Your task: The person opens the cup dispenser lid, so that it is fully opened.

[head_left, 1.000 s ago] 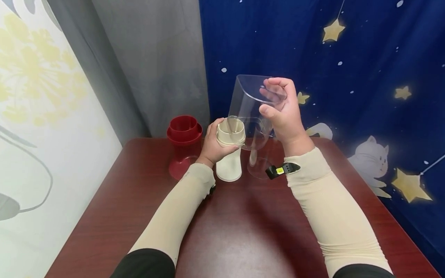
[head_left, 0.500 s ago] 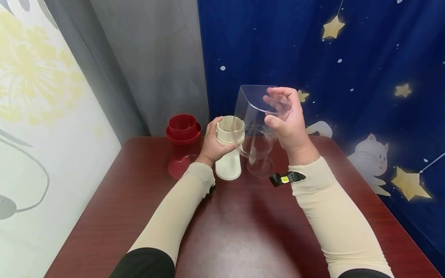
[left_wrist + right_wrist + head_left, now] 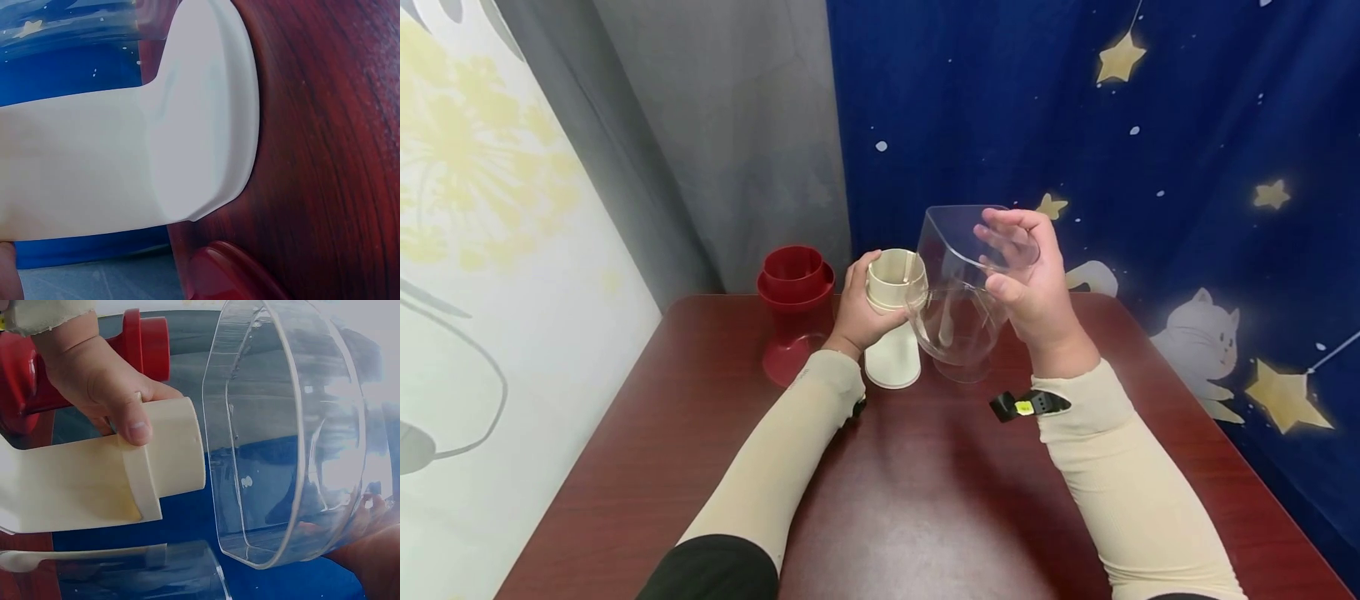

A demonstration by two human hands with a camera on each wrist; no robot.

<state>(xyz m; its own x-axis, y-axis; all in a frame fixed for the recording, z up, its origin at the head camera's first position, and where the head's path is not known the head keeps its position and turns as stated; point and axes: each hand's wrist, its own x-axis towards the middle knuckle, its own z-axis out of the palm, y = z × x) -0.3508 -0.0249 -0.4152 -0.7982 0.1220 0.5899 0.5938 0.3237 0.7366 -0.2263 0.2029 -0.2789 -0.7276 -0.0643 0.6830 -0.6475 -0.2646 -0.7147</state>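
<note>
My left hand grips the cream stand just below its round collar; the stand is upright on the table. In the right wrist view that hand's thumb presses on the collar of the cream stand. The flared white foot fills the left wrist view. My right hand holds a large clear plastic container by its upper side, tilted. The container's lower end overlaps the collar's right edge in the head view; the right wrist view shows a narrow gap between collar and container.
A red stand of similar shape stands to the left of the cream one. To its right, behind the container, a clear stand is on the reddish-brown table. Grey and blue curtains hang behind the table.
My right hand has lowered the clear container and moved it somewhat to the right. The left hand keeps its grip on the cream stand, which stays in place.
</note>
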